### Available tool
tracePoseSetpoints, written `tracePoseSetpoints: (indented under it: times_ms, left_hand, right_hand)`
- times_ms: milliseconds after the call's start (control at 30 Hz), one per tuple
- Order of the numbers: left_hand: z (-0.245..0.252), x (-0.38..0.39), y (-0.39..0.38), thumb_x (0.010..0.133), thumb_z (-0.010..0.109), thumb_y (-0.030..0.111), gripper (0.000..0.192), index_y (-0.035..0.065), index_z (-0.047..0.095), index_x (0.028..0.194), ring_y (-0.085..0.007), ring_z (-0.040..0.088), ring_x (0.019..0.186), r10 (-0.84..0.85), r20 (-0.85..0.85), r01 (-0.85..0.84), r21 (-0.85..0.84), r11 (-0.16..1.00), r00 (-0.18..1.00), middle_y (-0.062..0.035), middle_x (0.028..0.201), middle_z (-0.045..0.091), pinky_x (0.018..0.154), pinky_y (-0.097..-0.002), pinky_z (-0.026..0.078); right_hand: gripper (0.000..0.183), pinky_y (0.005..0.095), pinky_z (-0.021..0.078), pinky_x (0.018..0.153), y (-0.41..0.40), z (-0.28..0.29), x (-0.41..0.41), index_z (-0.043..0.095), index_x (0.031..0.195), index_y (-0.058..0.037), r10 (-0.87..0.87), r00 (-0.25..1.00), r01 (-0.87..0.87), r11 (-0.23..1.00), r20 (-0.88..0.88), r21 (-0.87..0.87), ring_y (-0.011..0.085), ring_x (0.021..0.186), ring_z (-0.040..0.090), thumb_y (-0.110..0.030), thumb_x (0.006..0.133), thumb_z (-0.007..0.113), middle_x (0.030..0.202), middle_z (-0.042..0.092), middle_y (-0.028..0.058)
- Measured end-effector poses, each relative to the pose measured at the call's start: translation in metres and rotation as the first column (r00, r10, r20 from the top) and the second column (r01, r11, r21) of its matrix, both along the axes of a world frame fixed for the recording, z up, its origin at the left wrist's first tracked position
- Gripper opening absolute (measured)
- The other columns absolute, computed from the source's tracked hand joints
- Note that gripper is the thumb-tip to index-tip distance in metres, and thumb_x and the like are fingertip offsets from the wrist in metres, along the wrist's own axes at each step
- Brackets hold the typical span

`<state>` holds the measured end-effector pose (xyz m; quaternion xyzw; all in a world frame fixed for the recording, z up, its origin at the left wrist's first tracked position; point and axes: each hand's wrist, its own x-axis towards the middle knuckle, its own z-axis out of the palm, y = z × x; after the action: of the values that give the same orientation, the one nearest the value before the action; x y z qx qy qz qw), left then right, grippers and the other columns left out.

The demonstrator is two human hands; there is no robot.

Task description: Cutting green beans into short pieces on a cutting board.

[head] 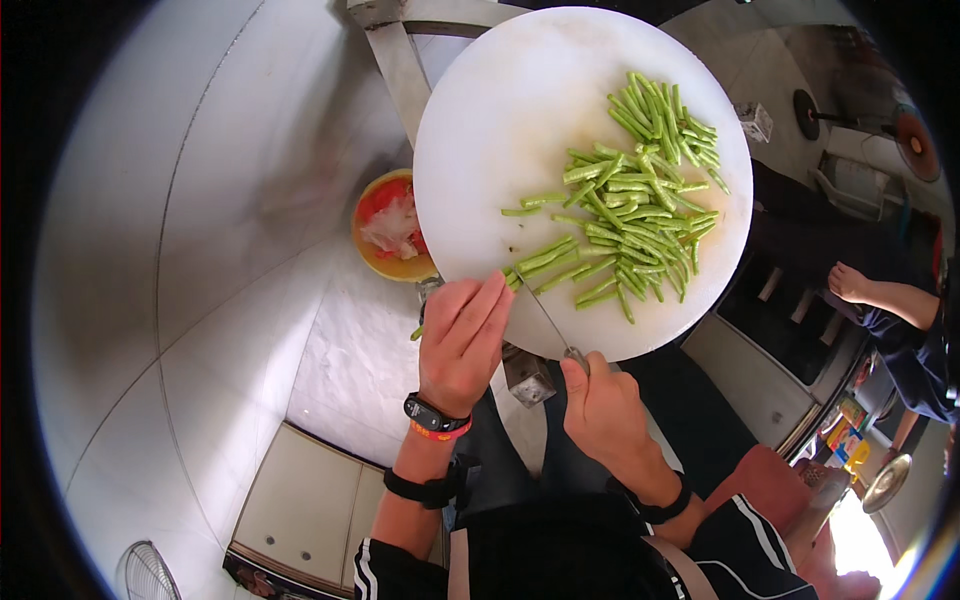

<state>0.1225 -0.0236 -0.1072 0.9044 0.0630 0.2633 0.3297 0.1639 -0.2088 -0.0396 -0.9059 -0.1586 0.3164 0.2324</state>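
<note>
On a round white cutting board [487, 135] lies a pile of cut green beans [637, 217], mostly on its right half. My left hand [461, 330] holds a small bunch of long green beans [546, 257] at the board's lower left edge, fingers together on them. A bean end sticks out on the far side of that hand. My right hand [611, 409] grips the handle of a knife [546, 311]. Its thin blade reaches up and left to the beans, close beside the left fingertips. A few cut pieces lie apart at the middle of the board.
Left of the board, lower down, stands a yellow bowl [367, 259] with red contents and a crumpled clear plastic bag. A metal frame [401, 75] shows beneath the board. At the right another person [892, 300] stands near a stove [787, 322]. A white cabinet [300, 502] stands lower left.
</note>
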Motion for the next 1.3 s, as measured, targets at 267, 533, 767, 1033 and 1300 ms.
tracePoseSetpoints:
  times_ms: [267,533,767,1033,1300]
  left_hand:
    - [0.003,-0.002,-0.001,0.078,0.072,-0.008,0.023,-0.0075,0.072,0.102,-0.031,0.066,0.099,-0.004,-0.012,0.004,0.025,1.0,1.0,-0.0143,0.113,0.071,0.084,-0.0439,0.055]
    - [0.0,-0.002,-0.006,0.077,0.077,-0.008,0.027,-0.0033,0.074,0.103,-0.0312,0.067,0.098,0.069,-0.025,-0.07,-0.044,0.997,0.997,-0.0122,0.11,0.073,0.084,-0.0402,0.056]
    - [0.013,-0.001,-0.002,0.078,0.079,-0.006,0.031,-0.0003,0.074,0.108,-0.031,0.065,0.104,0.041,-0.106,-0.043,-0.023,0.999,0.994,-0.0093,0.115,0.073,0.088,-0.0398,0.055]
    - [0.026,-0.008,0.001,0.079,0.075,-0.007,0.042,0.001,0.07,0.12,-0.0349,0.06,0.106,0.004,-0.343,0.029,0.093,0.995,0.939,-0.0102,0.133,0.064,0.088,-0.0418,0.055]
    - [0.034,-0.007,0.024,0.072,0.078,-0.006,0.05,0.0014,0.07,0.121,-0.0307,0.06,0.1,-0.105,-0.39,0.144,0.072,0.987,0.915,-0.0082,0.134,0.063,0.084,-0.0379,0.056]
  right_hand:
    - [0.034,0.0544,0.0441,0.052,0.002,-0.002,-0.005,0.054,0.084,0.0027,-0.018,0.998,0.018,1.0,0.066,0.009,0.0499,0.058,0.059,-0.025,0.104,0.057,0.058,0.057,0.0251]
    - [0.035,0.0579,0.0491,0.054,-0.01,-0.003,-0.021,0.055,0.084,0.0021,0.007,0.999,-0.004,0.998,0.052,-0.058,0.0503,0.057,0.062,-0.028,0.102,0.059,0.06,0.06,0.0281]
    - [0.031,0.0574,0.046,0.053,-0.037,-0.001,-0.027,0.055,0.086,0.002,-0.015,0.999,0.016,1.0,0.036,-0.024,0.0511,0.059,0.06,-0.024,0.103,0.056,0.063,0.06,0.0269]
    - [0.042,0.0355,0.0359,0.049,-0.052,0.01,-0.023,0.051,0.076,0.0,-0.244,0.936,0.282,0.951,-0.255,0.125,0.0185,0.05,0.046,-0.027,0.108,0.048,0.056,0.051,0.0106]
    - [0.044,0.0322,0.0335,0.049,-0.062,0.008,-0.021,0.051,0.075,-0.0006,-0.299,0.917,0.342,0.93,-0.264,0.133,0.0109,0.052,0.043,-0.029,0.109,0.046,0.057,0.048,0.0043]
